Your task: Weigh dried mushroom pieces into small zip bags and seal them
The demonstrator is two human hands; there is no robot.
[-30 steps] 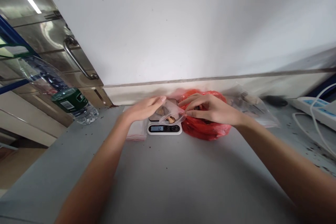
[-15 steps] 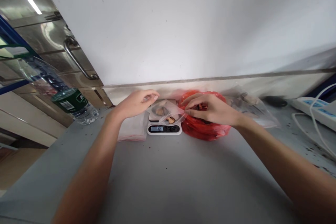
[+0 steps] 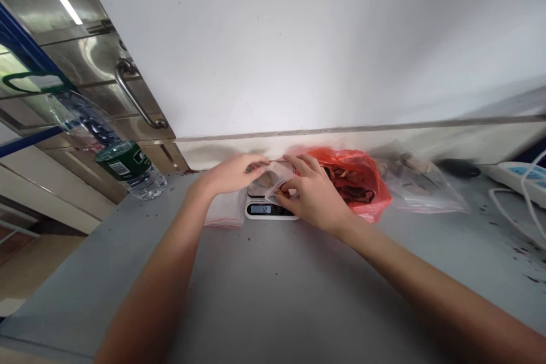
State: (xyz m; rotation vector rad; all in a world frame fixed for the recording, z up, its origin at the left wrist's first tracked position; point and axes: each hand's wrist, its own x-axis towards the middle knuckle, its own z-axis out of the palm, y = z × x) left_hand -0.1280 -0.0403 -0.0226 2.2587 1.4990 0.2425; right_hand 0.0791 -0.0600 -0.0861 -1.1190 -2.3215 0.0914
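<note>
- My left hand: fingers bent, thumb just below the index finger, tips at the upper left of the clear zip bag. Cannot tell whether film is pinched between them.
- My right hand: fingers arched over the bag's right side, thumb and index finger close around a brown piece at its corner. Cannot tell whether they grip the piece or only film.
- Clear zip bag: thin, glossy film, lying on the platform of the digital scale.
- Digital scale: white rounded casing, dark front strip; digits look like 121, any decimal point too small to tell.
- Left of scale: flat, milky stack of zip bags with red edge lines.
- Right of scale: crinkled red plastic bag, mouth gaping on dry, curled brown pieces.
- Farther right: filled clear bag. Far left: ribbed plastic bottle, green label.
- Grey tabletop, smooth, dark crumbs to the right.
- Versus half a second ago: right hand shifted left off the red bag, baring its contents; left hand nearer the clear bag.
- Clear bag's look: creased, slanting, cloudy with reflections, brownish contents inside.
</note>
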